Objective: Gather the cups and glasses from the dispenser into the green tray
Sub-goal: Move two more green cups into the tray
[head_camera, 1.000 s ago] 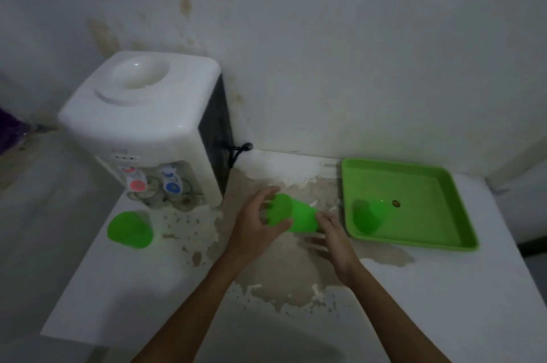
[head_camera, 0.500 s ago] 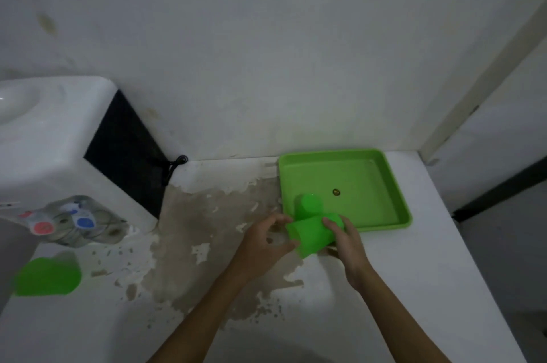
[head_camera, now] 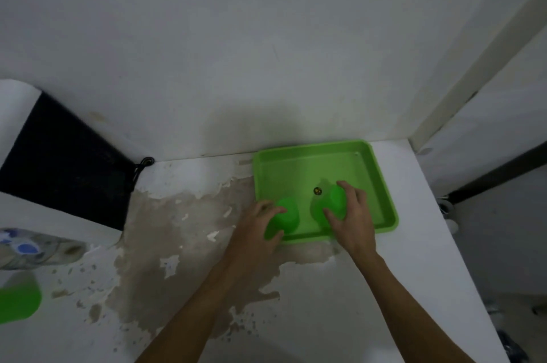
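A green tray (head_camera: 381, 185) lies against the wall at the right of the white table. Two green cups stand upside down inside its front part. My left hand (head_camera: 254, 223) wraps around the left cup (head_camera: 285, 214). My right hand (head_camera: 353, 220) wraps around the right cup (head_camera: 333, 204). A third green cup (head_camera: 17, 302) stands on the table at the far left, in front of the white water dispenser (head_camera: 20, 206). Clear glasses (head_camera: 44, 251) sit blurred under its blue tap (head_camera: 26, 248).
The table top (head_camera: 325, 303) has a large patch of peeled, brownish surface in the middle. A black cable (head_camera: 142, 166) hangs behind the dispenser. The table's right edge drops to a dark floor. A small dark sticker (head_camera: 317, 191) marks the tray bottom.
Both hands carried the green cup rightward from the table into the tray. Now each hand is on a separate cup in the tray. The view turned right, away from the dispenser.
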Available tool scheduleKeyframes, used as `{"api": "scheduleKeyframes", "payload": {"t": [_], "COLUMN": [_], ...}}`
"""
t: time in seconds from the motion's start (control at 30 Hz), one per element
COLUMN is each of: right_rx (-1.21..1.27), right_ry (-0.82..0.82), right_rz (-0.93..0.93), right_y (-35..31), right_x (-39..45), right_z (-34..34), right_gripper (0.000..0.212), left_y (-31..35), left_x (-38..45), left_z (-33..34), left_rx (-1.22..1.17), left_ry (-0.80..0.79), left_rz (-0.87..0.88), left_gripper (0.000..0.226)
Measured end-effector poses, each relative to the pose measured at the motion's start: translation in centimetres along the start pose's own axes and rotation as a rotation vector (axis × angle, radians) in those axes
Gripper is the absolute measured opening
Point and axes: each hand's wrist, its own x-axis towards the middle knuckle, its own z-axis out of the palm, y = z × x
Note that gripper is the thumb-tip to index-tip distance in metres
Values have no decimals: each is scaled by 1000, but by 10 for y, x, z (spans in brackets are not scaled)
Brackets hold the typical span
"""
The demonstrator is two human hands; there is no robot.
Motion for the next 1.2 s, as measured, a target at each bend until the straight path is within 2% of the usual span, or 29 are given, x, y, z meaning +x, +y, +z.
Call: {"api": "scheduleKeyframes", "payload": {"t": [0.2, 0.37, 0.47, 0.57, 0.67, 0.77, 0.9, 1.07, 1.2], "right_rx": [-140, -173, -220, -201, -92, 13, 118, 214, 280], "right_ry": [-88, -122, -58, 36, 39, -37, -172, -360, -507], "right_rz": [-19, -25, -63, -111, -169, -197, -218, -223, -260], "right_y": [8, 7, -2, -19, -45, -78, -127, -197, -251], "right_x": [4, 1, -4, -12, -27, -46, -73, -113, -144], "right_z": [15, 14, 7, 1, 3, 19, 62, 129, 179], "right_gripper": [76, 78, 81, 72, 49, 28, 10, 7, 13], "left_y": [1, -2, -6, -17, -35, -59, -99, -161, -210], "left_x": [7, 7, 1, -13, -37, -71, -122, -195, -250], "left_z": [6, 5, 3, -4, -18, -36, -71, -123, -162], "left_rx": [78, 47, -43, -149, -261, -314, -345, -318, -225], "left_ry": [-62, -90, -52, 7, 87, 172, 269, 453, 597], "left_rz": [-42, -55, -70, -60, -108, -177, -214, -363, -488], "left_gripper": [43, 44, 42, 33, 28, 34, 31, 28, 15]}}
